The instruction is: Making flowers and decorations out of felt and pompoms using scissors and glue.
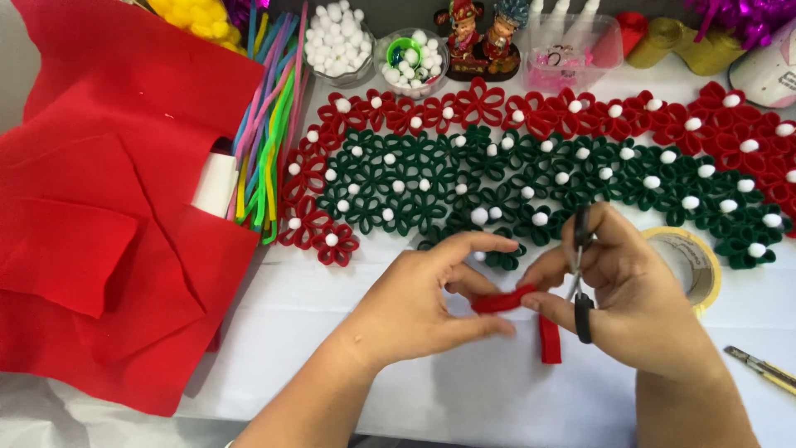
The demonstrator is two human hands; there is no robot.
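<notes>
I logged the scene from the head view, working from the largest item down. A large heap of red felt sheets [99, 207] covered the left of the white table [464, 390]; across the back lay a wide mat of red and dark green felt flowers with white pompom centres [514, 166]. A roll of pale tape [692, 261] sat just beside the right hand. The left hand [414, 303] was half closed, thumb and fingers pinching one end of a narrow red felt strip [502, 300]. The right hand [622, 290] was curled around black-handled scissors [580, 274], fingers through the loops, blades at the strip. A cut red piece [550, 338] lay below on the table. I judged the step to be trimming; the next cut called for a taut strip and square blades.
</notes>
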